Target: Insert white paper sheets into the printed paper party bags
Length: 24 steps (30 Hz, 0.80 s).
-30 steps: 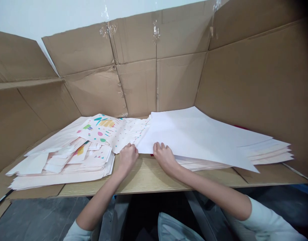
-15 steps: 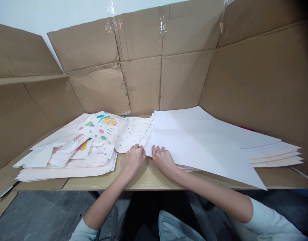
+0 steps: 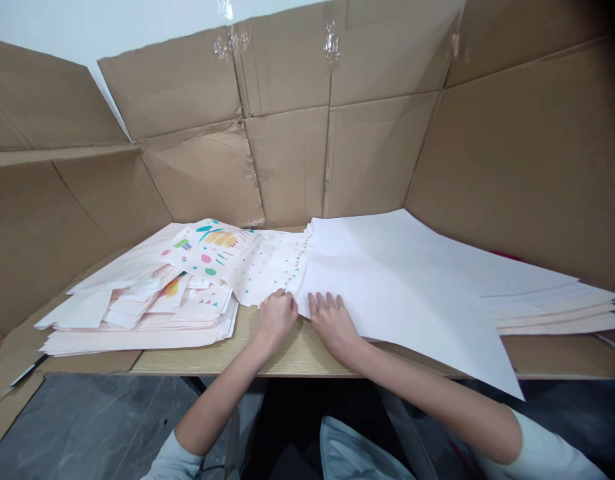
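A large white sheet (image 3: 402,280) lies askew on top of a stack of white paper (image 3: 552,307) at the right of a wooden table (image 3: 297,353); its near corner overhangs the table edge. My right hand (image 3: 332,321) rests on the sheet's near left edge with fingers stretched out flat. My left hand (image 3: 276,316) is curled, pinching the sheet's left corner where it meets a sheet printed with coloured shapes (image 3: 237,257). That printed sheet lies partly over a messy pile of folded printed paper (image 3: 147,313) at the left.
Brown cardboard walls (image 3: 287,153) taped together enclose the table at the back and both sides. A dark pen-like object (image 3: 22,370) lies on cardboard at the far left. Grey floor shows below the table's front edge.
The white sheet has slid toward me and rotated, its near corner now hanging past the table edge. My hands stayed at its left corner, drawing closer together, and the right fingers flattened out.
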Available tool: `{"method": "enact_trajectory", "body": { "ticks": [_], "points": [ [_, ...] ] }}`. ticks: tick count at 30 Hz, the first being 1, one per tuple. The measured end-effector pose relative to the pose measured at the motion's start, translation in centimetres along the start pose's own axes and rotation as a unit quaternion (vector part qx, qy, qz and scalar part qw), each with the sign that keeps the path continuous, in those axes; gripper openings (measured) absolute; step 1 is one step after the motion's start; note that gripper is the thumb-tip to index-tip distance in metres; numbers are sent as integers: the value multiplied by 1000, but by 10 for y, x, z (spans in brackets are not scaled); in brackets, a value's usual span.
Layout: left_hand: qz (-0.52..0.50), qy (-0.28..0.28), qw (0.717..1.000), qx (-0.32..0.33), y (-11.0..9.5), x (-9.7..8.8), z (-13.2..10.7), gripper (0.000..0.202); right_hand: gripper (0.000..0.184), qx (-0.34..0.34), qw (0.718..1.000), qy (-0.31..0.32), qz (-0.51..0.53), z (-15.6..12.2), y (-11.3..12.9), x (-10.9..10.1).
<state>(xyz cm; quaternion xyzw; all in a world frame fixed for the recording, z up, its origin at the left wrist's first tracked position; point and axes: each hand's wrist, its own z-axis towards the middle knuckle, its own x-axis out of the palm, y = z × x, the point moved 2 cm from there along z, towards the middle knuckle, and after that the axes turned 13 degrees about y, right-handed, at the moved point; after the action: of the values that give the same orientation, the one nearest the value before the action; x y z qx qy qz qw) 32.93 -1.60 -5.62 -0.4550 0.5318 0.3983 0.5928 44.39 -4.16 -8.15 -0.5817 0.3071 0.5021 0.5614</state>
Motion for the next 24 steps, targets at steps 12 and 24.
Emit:
{"method": "enact_trajectory", "body": {
  "ticks": [12,24],
  "points": [
    [25,21,999,12,-1,-6,-2,22,36,-21,995,-92,10,-12,8,10],
    [21,149,988,-30,-48,4,100,34,40,-53,990,-133,2,-39,4,21]
  ]
}}
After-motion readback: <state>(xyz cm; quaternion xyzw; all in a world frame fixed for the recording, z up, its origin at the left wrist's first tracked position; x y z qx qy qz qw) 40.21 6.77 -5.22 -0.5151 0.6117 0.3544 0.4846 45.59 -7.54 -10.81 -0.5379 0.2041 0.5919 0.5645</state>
